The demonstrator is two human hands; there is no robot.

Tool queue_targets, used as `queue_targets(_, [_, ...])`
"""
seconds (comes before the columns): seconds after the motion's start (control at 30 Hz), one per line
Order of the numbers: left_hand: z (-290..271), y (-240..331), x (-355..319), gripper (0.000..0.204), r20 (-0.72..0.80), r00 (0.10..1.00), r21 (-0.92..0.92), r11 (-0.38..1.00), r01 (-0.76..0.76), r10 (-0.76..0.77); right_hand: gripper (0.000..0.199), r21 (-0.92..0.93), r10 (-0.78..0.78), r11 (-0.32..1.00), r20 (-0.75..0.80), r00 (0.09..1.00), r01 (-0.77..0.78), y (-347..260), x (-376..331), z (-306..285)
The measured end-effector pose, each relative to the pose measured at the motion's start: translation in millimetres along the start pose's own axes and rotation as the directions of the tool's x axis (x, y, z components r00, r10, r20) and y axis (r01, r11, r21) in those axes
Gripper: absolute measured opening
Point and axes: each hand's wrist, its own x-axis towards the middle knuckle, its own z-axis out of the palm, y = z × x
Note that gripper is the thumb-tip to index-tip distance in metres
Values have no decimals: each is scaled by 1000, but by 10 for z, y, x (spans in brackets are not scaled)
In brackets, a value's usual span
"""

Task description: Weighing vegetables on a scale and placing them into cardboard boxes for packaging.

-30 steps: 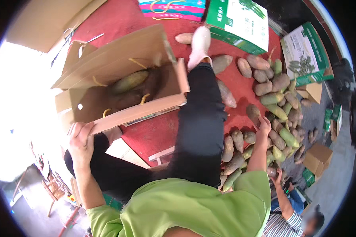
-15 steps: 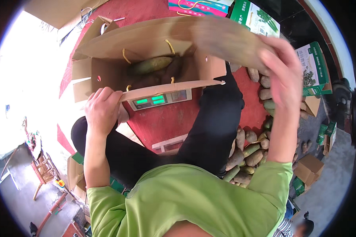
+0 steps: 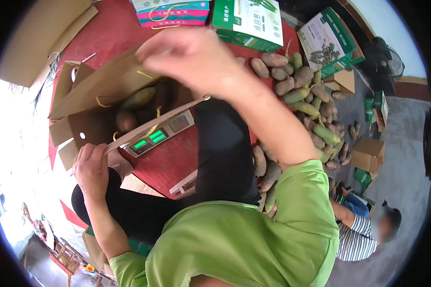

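While the left hand [image 3: 90, 168] pinched the brown box [image 3: 107, 103] flap w/ fingers shut, the right hand [image 3: 191, 60] hovered above it; fingers blurred, can't tell. Box sat on a scale [image 3: 159, 134].

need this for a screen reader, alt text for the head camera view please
A person in a green shirt holds an open brown cardboard box of long brown-green root vegetables, left hand gripping its near flap, right hand over the top. The box sits on a digital scale; more roots lie on the red floor.
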Motion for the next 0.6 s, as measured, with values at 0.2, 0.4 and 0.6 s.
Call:
queue_targets(0.2, [43,-5,-8,14,-11,999,-13,999,35,-35,22,49,275,957,-460,844,-285,636,-1051,-1242])
queue_targets(0.4, [179,-99,-6,10,-29,999,-67,997,-42,40,31,-32,565,703,-582,585,-710,1479,-3053,-1632])
queue_targets(0.6, [203,-215,-68,11,-8,997,23,997,-76,76,22,188,773,374,-604,193,-908,1814,-4504,-1058])
